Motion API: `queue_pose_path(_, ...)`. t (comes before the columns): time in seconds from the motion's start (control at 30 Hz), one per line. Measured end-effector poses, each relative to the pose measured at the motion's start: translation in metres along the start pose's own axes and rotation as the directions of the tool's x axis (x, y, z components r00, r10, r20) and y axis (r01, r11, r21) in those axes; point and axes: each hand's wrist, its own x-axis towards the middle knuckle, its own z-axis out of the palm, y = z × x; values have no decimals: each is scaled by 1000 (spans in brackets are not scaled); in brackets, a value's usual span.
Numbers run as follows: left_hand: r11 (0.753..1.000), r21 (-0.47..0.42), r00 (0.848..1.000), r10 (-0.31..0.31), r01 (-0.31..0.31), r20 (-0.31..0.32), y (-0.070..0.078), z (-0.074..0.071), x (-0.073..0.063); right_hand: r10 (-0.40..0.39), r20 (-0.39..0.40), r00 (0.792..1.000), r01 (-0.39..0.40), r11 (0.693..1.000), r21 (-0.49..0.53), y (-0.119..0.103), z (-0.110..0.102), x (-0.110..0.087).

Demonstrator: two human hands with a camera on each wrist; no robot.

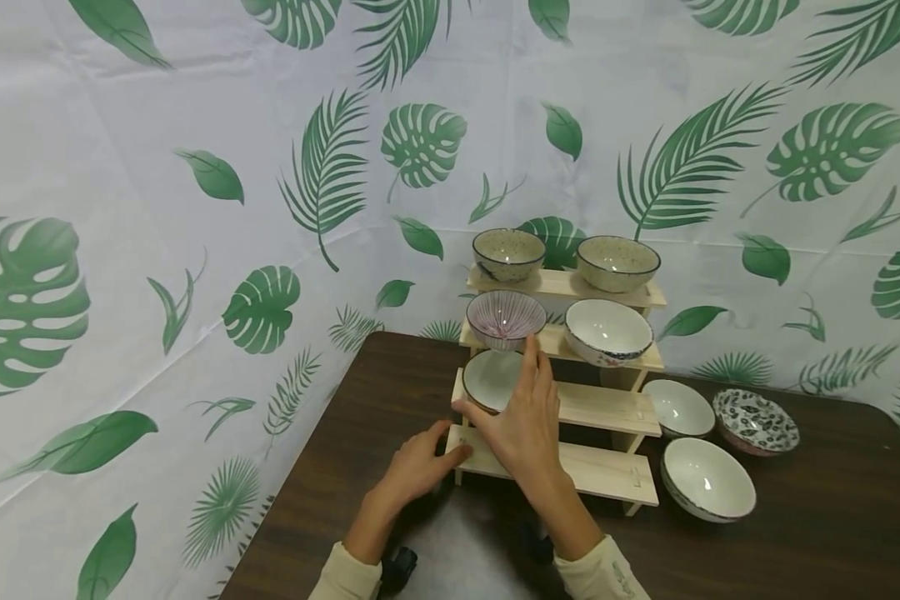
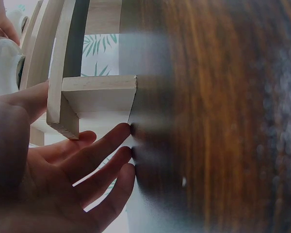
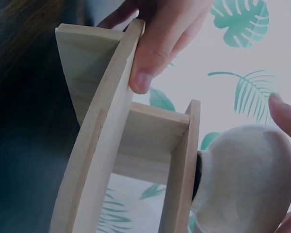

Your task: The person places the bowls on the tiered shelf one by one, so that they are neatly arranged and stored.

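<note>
A white bowl with a dark rim (image 1: 489,379) sits at the left end of a lower tier of a stepped wooden shelf (image 1: 607,408). My right hand (image 1: 528,417) is spread around that bowl, thumb at its near left side and straight fingers along its right. In the right wrist view, the right thumb (image 3: 285,116) stands slightly off the bowl's wall (image 3: 245,179). My left hand (image 1: 416,467) holds the left end of the lowest board, thumb on top. Seen from the left wrist, its other fingers (image 2: 106,150) extend below the board, with fingertips close to the tabletop.
Two speckled bowls (image 1: 508,254) stand on the top tier. Below them are a purple-striped bowl (image 1: 506,318) and a white bowl with a patterned outside (image 1: 609,329). Right of the shelf, two white bowls (image 1: 708,479) and a black-patterned bowl (image 1: 756,421) rest on the dark table (image 1: 832,517). Leaf-printed cloth (image 1: 232,108) hangs behind.
</note>
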Motion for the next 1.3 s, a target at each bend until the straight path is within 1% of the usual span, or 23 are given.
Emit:
queue_pose_path(0.3,1000,-6,1000,1,-1,2,3,4,2,-1,3,1000,1,1000,-6,3,-7,-5)
queue_pose_path(0.5,1000,-6,1000,-7,7,8,4,4,2,-33,46,998,35,999,-26,7,-17,-11)
queue_pose_path(0.67,1000,19,1000,-2,2,3,4,4,4,-62,80,995,65,997,-39,12,-33,-20)
queue_pose_path(0.8,999,35,1000,6,-6,-8,4,3,5,-63,107,992,68,997,-46,20,-49,-30)
queue_pose_path(0.97,999,42,1000,3,-2,-31,5,2,5,-59,113,992,67,996,-66,29,-67,-39)
queue_pose_path(1.1,999,49,999,-3,5,-45,4,2,5,-43,120,992,52,996,-71,34,-76,-44)
queue_pose_path(1.3,999,44,999,0,2,-48,1,4,6,-41,133,990,54,994,-96,43,-91,-50)
